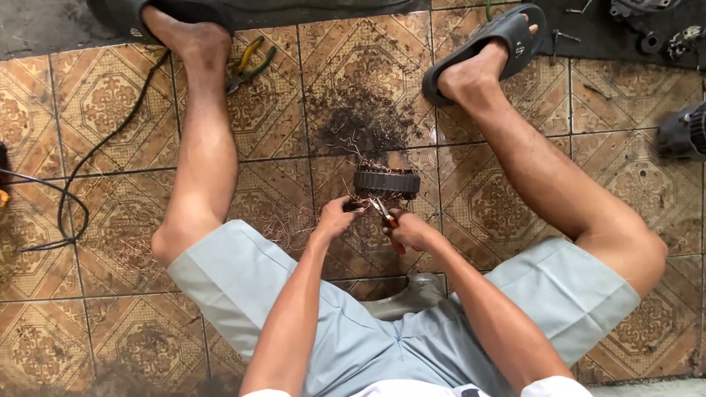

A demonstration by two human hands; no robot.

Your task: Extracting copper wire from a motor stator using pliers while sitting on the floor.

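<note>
Copper strands needed a firm pull while the left hand [336, 217] steadied the stator [387, 181] and the right hand [409, 229] clamped pliers [384, 213].

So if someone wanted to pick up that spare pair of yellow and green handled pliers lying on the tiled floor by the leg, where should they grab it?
Probably by the two coated handles of the yellow and green handled pliers, coming from above. They lie flat on the patterned tiled floor with handles spread apart and pointing away from the person, beside the left leg, so a downward grasp could close both handles together.
</note>
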